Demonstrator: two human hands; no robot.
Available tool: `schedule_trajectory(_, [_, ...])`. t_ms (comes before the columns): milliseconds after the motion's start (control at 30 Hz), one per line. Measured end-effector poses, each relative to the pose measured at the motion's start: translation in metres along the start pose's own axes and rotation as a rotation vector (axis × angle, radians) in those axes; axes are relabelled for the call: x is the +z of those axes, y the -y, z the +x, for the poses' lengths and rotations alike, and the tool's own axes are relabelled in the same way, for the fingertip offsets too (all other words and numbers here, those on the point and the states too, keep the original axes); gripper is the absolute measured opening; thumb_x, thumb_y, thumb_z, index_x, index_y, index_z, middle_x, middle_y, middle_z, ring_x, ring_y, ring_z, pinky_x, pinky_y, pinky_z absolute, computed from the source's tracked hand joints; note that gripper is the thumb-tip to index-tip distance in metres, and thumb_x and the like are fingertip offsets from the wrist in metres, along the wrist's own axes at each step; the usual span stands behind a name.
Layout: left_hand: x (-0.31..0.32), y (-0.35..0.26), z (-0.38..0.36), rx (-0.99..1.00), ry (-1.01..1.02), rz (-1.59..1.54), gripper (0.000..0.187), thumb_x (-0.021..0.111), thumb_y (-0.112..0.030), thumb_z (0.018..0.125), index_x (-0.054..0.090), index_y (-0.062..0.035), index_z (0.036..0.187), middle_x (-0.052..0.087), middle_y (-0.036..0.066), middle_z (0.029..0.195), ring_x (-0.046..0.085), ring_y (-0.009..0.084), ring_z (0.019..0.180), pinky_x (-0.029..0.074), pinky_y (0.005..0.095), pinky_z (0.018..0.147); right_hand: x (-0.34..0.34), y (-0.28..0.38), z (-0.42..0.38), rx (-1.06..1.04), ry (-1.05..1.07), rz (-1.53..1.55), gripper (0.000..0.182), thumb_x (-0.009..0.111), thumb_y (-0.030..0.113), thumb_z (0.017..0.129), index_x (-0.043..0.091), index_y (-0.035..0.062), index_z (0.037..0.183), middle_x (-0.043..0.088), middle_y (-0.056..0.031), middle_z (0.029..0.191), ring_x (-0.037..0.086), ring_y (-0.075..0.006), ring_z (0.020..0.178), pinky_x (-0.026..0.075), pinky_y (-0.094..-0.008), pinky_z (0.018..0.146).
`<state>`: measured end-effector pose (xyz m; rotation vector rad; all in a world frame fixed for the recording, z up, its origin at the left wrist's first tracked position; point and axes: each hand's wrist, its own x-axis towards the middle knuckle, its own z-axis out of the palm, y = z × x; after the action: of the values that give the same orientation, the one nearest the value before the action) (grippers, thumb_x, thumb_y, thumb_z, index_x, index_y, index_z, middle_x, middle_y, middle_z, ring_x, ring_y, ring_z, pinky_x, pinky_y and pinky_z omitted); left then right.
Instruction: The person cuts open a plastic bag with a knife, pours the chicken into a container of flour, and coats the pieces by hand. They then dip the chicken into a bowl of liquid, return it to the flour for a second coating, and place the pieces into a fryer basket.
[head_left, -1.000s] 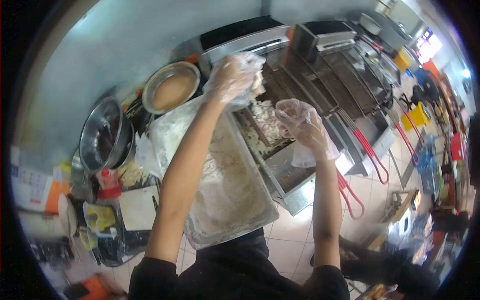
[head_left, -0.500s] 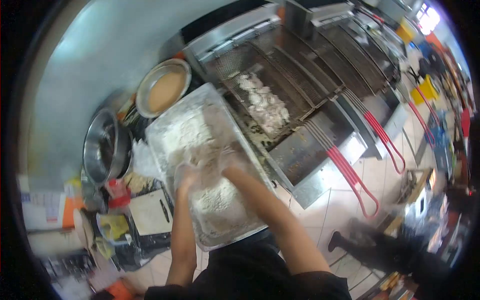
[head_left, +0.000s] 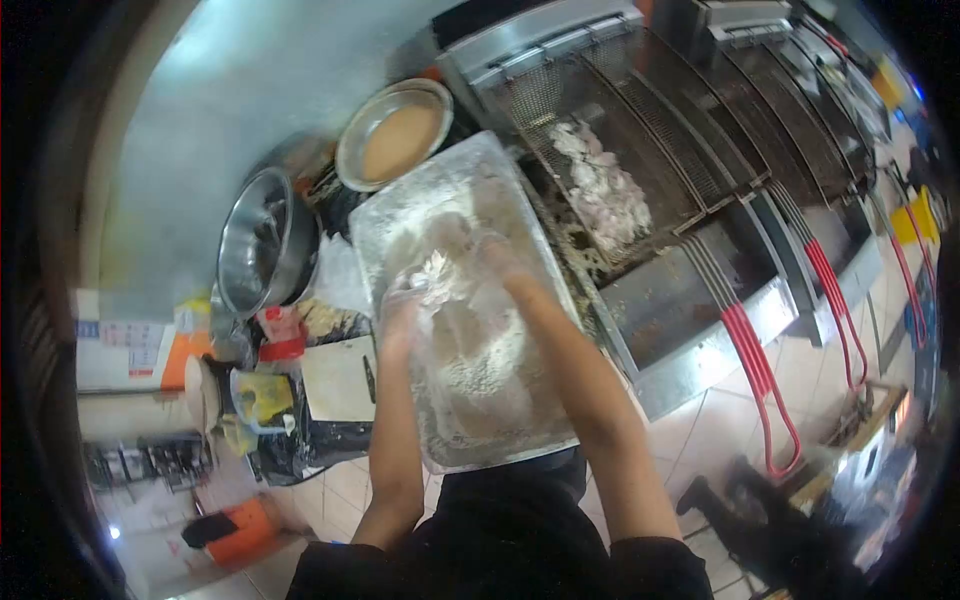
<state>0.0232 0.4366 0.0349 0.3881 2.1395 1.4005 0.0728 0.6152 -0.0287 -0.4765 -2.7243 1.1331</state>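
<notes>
Two gloved hands sit down in the flour tray, head view only. Left hand is by the tray's left edge, about halfway along; right hand is just beside it, nearer the middle. Both wear thin clear plastic gloves dusted white. The fingers are sunk in flour and blurred: cannot tell how far either grip is closed, or whether it has hold of anything. A pale lump shows between the two hands, touching both gloves.

The tray is long, metal, lying slantwise, its near end against the person's dark shirt.

Past the tray's far left corner: round pan of tan batter. Left of the tray: empty steel bowl, tilted.

Right of the tray: fryer basket holding pale coated pieces. More baskets farther right, red handles pointing toward the tiled floor.
</notes>
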Motion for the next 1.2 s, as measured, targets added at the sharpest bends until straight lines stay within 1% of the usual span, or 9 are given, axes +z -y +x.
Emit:
schedule_trajectory(167, [0.011, 0.058, 0.042, 0.054, -0.061, 0.025, 0.039, 0.057, -0.022, 0.080, 0.053, -0.0035, 0.114, 0.060, 0.012, 0.102, 0.058, 0.0154, 0.086, 0.045, 0.0261, 0.074, 0.006, -0.007, -0.015, -0.059, 0.057, -0.115, 0.049, 0.043, 0.019, 0.081, 0.038, 0.0054, 0.128, 0.055, -0.0240, 0.106, 0.058, -0.0314, 0.089, 0.047, -0.0392, 0.076])
schedule_trajectory(267, [0.037, 0.051, 0.046, 0.322, -0.364, 0.913, 0.041, 0.047, -0.030, 0.084, 0.051, -0.0037, 0.116, 0.058, 0.016, 0.107, 0.059, 0.0234, 0.092, 0.045, 0.0301, 0.078, 0.030, 0.003, -0.026, -0.011, 0.108, -0.294, 0.054, 0.044, 0.021, 0.081, 0.031, 0.0045, 0.130, 0.048, -0.0236, 0.117, 0.053, -0.0321, 0.101, 0.042, -0.0384, 0.086])
schedule_trajectory(433, [0.034, 0.053, 0.061, 0.132, 0.088, 0.956, 0.047, 0.051, -0.028, 0.079, 0.048, 0.0004, 0.117, 0.056, 0.020, 0.107, 0.057, 0.0323, 0.091, 0.045, 0.0367, 0.077, 0.044, 0.014, -0.019, 0.408, 0.134, -0.128, 0.056, 0.045, 0.025, 0.083, 0.026, 0.0088, 0.133, 0.042, -0.0231, 0.126, 0.049, -0.0336, 0.111, 0.041, -0.0412, 0.090])
schedule_trajectory(567, [0.013, 0.033, 0.054, 0.242, 0.394, 1.083, 0.043, 0.060, -0.024, 0.074, 0.056, 0.0041, 0.106, 0.058, 0.021, 0.100, 0.059, 0.0321, 0.087, 0.046, 0.0368, 0.075, 0.001, 0.061, -0.015, 0.091, 0.401, -0.416, 0.045, 0.040, 0.019, 0.087, 0.034, 0.0077, 0.130, 0.049, -0.0187, 0.120, 0.055, -0.0291, 0.102, 0.047, -0.0395, 0.082])
schedule_trajectory(633, [0.001, 0.012, 0.019, 0.100, 0.193, -0.044, 0.023, 0.051, -0.019, 0.082, 0.062, -0.0025, 0.093, 0.064, 0.011, 0.081, 0.060, 0.0166, 0.074, 0.046, 0.0292, 0.067, -0.008, 0.044, -0.012, -0.009, 0.550, -0.570, 0.042, 0.038, 0.017, 0.088, 0.037, 0.0069, 0.128, 0.051, -0.0164, 0.118, 0.057, -0.0268, 0.099, 0.047, -0.0386, 0.080])
schedule_trajectory(733, [-0.022, -0.017, 0.014, -0.094, 0.168, 0.443, 0.041, 0.062, -0.019, 0.074, 0.054, 0.0013, 0.109, 0.063, 0.011, 0.087, 0.059, 0.0190, 0.075, 0.047, 0.0314, 0.070, 0.027, -0.040, -0.004, 0.083, 0.106, 0.425, 0.035, 0.046, 0.013, 0.085, 0.045, -0.0002, 0.118, 0.058, -0.0087, 0.098, 0.058, -0.0193, 0.085, 0.051, -0.0280, 0.068])
schedule_trajectory(833, [-0.018, 0.002, 0.033, 0.022, -0.054, 0.039, 0.043, 0.065, -0.027, 0.071, 0.058, -0.0027, 0.105, 0.062, 0.014, 0.097, 0.059, 0.0254, 0.083, 0.046, 0.0347, 0.075, 0.046, -0.076, 0.024, -0.224, 0.119, -0.083, 0.031, 0.044, 0.010, 0.087, 0.048, 0.0017, 0.117, 0.057, -0.0070, 0.103, 0.057, -0.0172, 0.087, 0.050, -0.0273, 0.071])
schedule_trajectory(900, [-0.020, 0.004, 0.042, 0.053, 0.247, 0.891, 0.037, 0.063, -0.028, 0.071, 0.061, -0.0047, 0.101, 0.062, 0.015, 0.096, 0.059, 0.0272, 0.085, 0.046, 0.0363, 0.076, 0.036, -0.074, 0.019, -0.225, 0.176, -0.193, 0.033, 0.045, 0.015, 0.087, 0.048, 0.0015, 0.117, 0.056, -0.0082, 0.105, 0.055, -0.0186, 0.091, 0.048, -0.0285, 0.075])
schedule_trajectory(1200, [0.014, 0.066, 0.081, 0.233, -0.200, 0.739, 0.018, 0.057, -0.014, 0.072, 0.060, -0.0043, 0.087, 0.059, 0.017, 0.090, 0.057, 0.0290, 0.087, 0.046, 0.0358, 0.076, -0.009, 0.010, -0.032, -0.110, 0.579, -0.696, 0.058, 0.054, 0.040, 0.083, 0.044, -0.0044, 0.119, 0.045, -0.0205, 0.123, 0.042, -0.0286, 0.116, 0.035, -0.0382, 0.099])
